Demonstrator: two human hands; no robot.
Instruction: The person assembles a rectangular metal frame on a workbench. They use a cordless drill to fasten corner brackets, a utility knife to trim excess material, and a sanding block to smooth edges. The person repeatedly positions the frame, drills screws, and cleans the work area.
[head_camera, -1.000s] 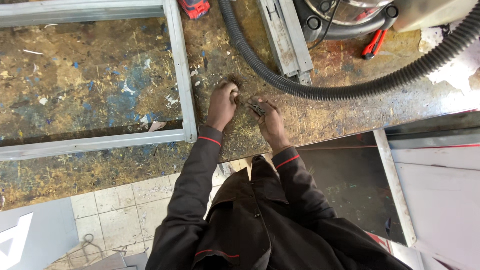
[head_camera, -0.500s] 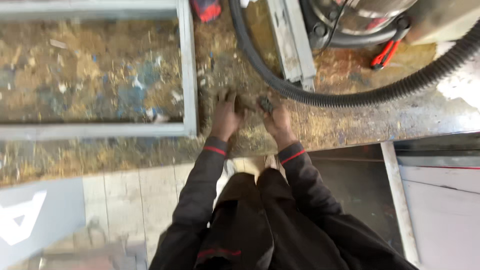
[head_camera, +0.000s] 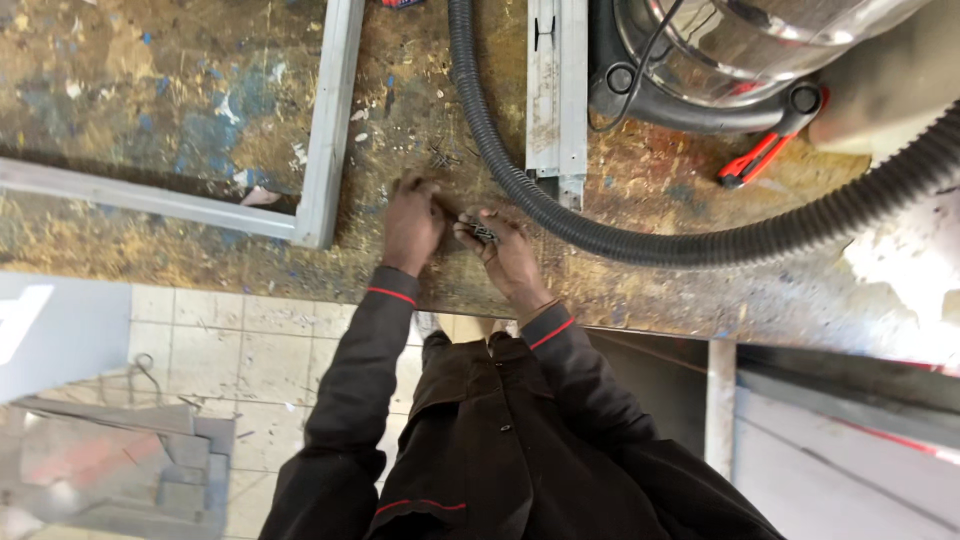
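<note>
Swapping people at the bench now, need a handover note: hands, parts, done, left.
Left hand: palm down on the worn workbench, whatever lies under it is hidden.
Right hand: pinching a few small dark screws.
More loose screws lie just beyond the hands, beside the black ribbed hose.
Grey metal frame lies flat, left of the hands.
Done: some screws gathered in hand.
Left: loose screws not yet picked up.

Metal frame (head_camera: 322, 140) upper left on the workbench (head_camera: 200, 250); hose (head_camera: 600, 235) curving right of both hands; vacuum cleaner (head_camera: 740, 50) upper right.
</note>
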